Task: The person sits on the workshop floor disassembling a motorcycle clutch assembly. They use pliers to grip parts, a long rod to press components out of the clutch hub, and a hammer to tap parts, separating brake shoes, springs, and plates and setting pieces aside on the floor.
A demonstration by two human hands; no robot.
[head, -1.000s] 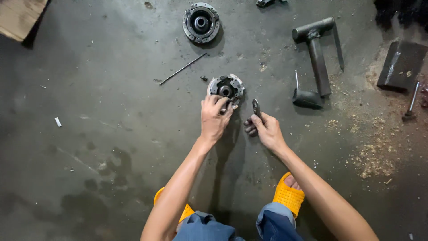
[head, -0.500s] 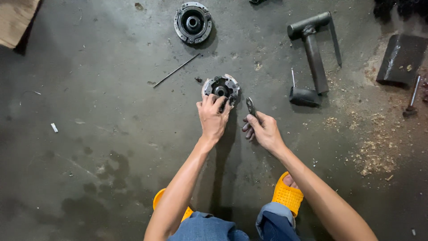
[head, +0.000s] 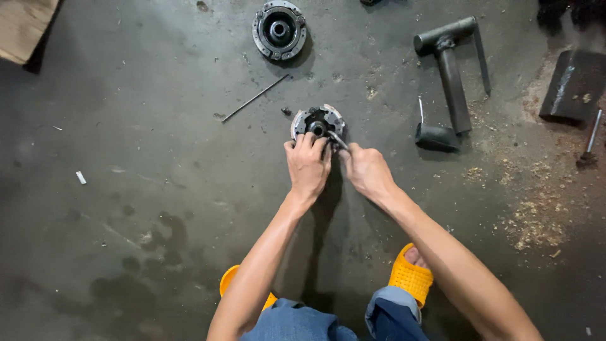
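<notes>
Left hand (head: 307, 165): arm extended forward, fingers curled over the near rim of a round metal clutch assembly (head: 317, 121) on the concrete floor (head: 145, 158). Right hand (head: 367, 170): clenched around a slim metal tool (head: 336, 140), tip at the assembly's hub.

Repair workshop: stained concrete floor (head: 126, 189), round metal machine parts (head: 279, 29), thin rod (head: 254, 98), heavy tools (head: 451, 76), sawdust (head: 536, 221).
</notes>
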